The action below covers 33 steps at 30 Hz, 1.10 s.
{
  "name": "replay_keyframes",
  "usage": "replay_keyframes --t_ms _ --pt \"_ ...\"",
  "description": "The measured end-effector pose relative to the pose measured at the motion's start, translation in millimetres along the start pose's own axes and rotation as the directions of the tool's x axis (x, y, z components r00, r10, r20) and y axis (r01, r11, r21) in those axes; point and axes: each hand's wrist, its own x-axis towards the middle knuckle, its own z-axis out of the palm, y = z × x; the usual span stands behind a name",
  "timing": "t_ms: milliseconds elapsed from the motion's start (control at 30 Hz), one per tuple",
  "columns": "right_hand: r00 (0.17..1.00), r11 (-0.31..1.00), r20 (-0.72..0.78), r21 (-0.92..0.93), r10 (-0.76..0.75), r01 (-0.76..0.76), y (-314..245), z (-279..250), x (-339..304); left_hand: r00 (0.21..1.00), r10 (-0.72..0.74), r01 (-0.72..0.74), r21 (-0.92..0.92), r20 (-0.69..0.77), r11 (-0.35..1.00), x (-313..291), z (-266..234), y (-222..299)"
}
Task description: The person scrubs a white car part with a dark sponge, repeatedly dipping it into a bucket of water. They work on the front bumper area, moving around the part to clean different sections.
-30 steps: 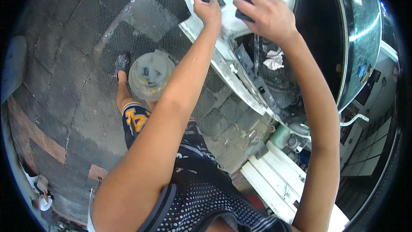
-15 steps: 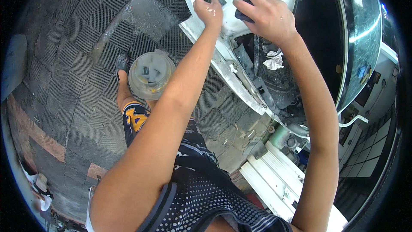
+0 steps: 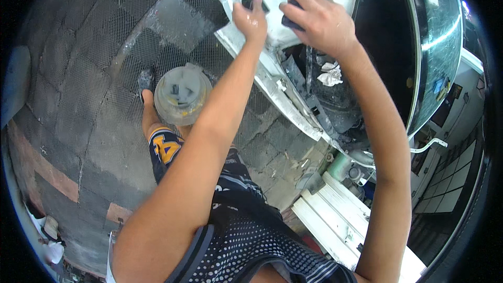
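At the top of the view my left hand is at the white car body panel, closed on a dark, flat piece. The fingers hide most of that piece, so its kind is unclear. Just to the right, my right hand grips a dark block like a sanding block, fingers wrapped over its top. Both hands look wet, and the block is against or just above the panel; I cannot tell which.
A bucket of cloudy water with dark pieces in it stands by my foot on the tiled floor. A crumpled white wad lies inside the car opening. Car window glass rises at right; white slatted panels lie lower right.
My left hand has moved slightly down and left on the panel, its thumb now pointing up. My right hand, with the dark block, has shifted slightly left. The view has tilted a little.
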Motion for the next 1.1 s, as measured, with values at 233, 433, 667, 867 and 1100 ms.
replay_keyframes --t_ms 233,433,667,867,1100 --pt "0.999 0.999 0.019 -0.017 0.041 -0.041 1 1 -4 0.993 -0.114 0.113 0.136 0.002 0.984 -1 -3 13" --pt "0.999 0.999 0.043 -0.012 0.030 -0.030 4 -2 4 0.980 -0.197 0.190 0.193 0.018 0.963 7 0 12" --pt "0.997 0.999 0.066 -0.016 0.043 -0.042 -2 2 -5 0.996 -0.072 0.051 0.304 0.058 0.951 4 -7 10" --pt "1.000 0.999 0.013 -0.025 0.024 -0.023 2 3 -3 0.997 -0.021 -0.004 0.334 0.070 0.943 7 -9 8" --pt "0.998 0.998 0.039 -0.051 0.042 -0.040 -3 4 -5 0.985 0.133 -0.161 0.323 0.107 0.933 8 -14 2"
